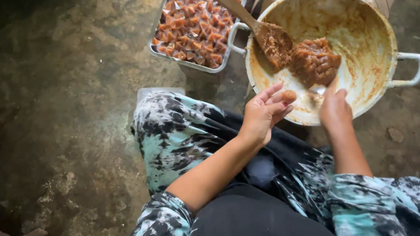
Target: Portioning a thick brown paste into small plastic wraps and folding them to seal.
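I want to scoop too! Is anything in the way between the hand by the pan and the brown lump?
Nothing visible. The right hand sits at the pan rim, just below the brown lump. The wooden spoon lies to the lump's left, not between them.

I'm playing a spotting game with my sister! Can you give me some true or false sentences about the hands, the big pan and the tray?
1. The left hand holds a small brown lump of paste at its fingertips. True.
2. The round two-handled metal pan is filled to the brim. False: only one brown mound of sticky paste lies in it, and its walls are just smeared.
3. A wooden spatula rests in the pan. True.
4. The rectangular metal tray holds green leaves. False: it holds small wrapped brown pieces.
5. The right hand grips the spatula. False: it reaches over the pan's near edge, apart from the spatula.
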